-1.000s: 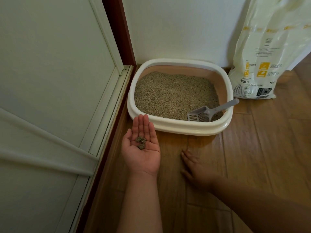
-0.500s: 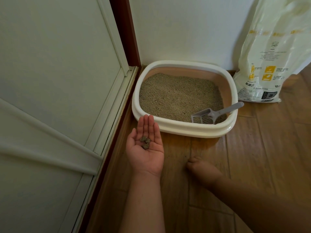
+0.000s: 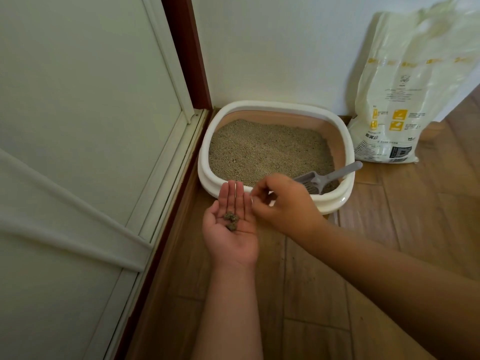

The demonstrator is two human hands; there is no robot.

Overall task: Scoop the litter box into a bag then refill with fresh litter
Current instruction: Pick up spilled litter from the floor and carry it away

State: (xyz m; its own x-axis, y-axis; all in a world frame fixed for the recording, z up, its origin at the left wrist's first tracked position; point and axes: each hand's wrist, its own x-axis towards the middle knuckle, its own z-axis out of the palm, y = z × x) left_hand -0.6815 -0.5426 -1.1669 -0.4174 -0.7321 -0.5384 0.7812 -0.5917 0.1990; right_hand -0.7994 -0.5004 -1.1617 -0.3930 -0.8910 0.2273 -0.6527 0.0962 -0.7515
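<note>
Clumps (image 3: 231, 220) are sitting in the middle of my left hand (image 3: 231, 229), which I am holding flat and spread, palm up, just in front of the litter box (image 3: 335, 203). My right hand (image 3: 283, 201) is hovering right beside my left fingertips, with its fingers curled in and the thumb and first finger pressed together; it looks like a pinch, but I cannot tell if a tiny bit is in it. The scoop (image 3: 324, 178) is lying in the near right corner of the box, just behind my right hand, with its slotted end in the litter (image 3: 267, 149) and its long handle pointing up and to the right over the rim. My right hand is nearer to it, so I think that hand should be reaching for the handle. The bag of fresh litter (image 3: 405, 100) is standing against the wall, right of the box. I am seeing no waste bag.
</note>
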